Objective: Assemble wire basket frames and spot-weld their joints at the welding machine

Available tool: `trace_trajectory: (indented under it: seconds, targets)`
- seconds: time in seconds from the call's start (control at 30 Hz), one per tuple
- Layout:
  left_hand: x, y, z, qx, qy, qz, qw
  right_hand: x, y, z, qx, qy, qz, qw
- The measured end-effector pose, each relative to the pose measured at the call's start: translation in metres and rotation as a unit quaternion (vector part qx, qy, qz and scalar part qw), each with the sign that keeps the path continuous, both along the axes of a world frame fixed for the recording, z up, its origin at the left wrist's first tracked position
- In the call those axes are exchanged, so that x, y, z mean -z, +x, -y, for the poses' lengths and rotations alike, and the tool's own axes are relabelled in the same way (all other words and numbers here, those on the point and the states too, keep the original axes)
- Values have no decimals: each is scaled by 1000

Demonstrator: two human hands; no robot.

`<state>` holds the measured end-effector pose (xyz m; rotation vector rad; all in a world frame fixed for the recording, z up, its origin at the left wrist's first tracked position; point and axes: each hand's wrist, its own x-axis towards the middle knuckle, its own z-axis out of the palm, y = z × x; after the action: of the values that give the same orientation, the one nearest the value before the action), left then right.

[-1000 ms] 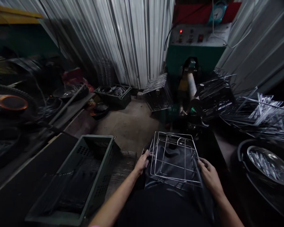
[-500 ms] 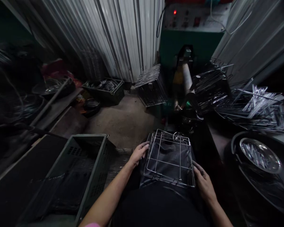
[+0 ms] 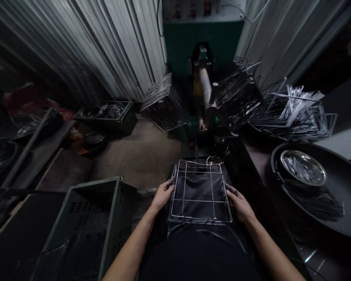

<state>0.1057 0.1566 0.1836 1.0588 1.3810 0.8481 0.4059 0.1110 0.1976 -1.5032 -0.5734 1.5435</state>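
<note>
A square wire rack (image 3: 198, 201) of thin shiny metal lies over my dark-clad lap. My left hand (image 3: 163, 195) is closed on its left side, with the fingers curled at the wire. On the opposite side my right hand (image 3: 239, 203) grips the rack's right edge, thumb on top and fingertips partly hidden. Beyond the rack's far edge sits a small shiny round dish or ring (image 3: 215, 160), too dark to make out well. Past that stands a green machine (image 3: 204, 78) with a pale cylindrical arm.
A green plastic crate (image 3: 114, 218) stands at my left. Stacked wire racks (image 3: 163, 103) flank the machine, with another pile (image 3: 298, 113) farther right. To my right, a large black basin (image 3: 348, 187) holds a metal bowl (image 3: 304, 168) of small wire pieces. Behind, a bin (image 3: 105, 117) contains metal parts.
The view has swung to the right, so the surroundings have shifted left. Both hands remain at the sides of the rack, and the right fingers have moved up along its edge.
</note>
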Motion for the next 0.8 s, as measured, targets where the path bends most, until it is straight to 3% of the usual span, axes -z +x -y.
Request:
trace_trajectory:
  seconds: [0.13, 0.3, 0.53, 0.8]
  targets:
    - [0, 2, 3, 3, 3, -6, 1000, 3, 2, 2, 22, 0, -35, 999]
    - [2, 2, 7, 7, 9, -8, 1000, 8, 0, 0, -35, 12, 72, 997]
    - [1, 3, 5, 9, 25, -40, 999, 16, -1, -4, -48, 153, 267, 950]
    - [-2, 6, 4, 11, 51, -124, 991, 19, 5, -5, -111, 163, 288, 937]
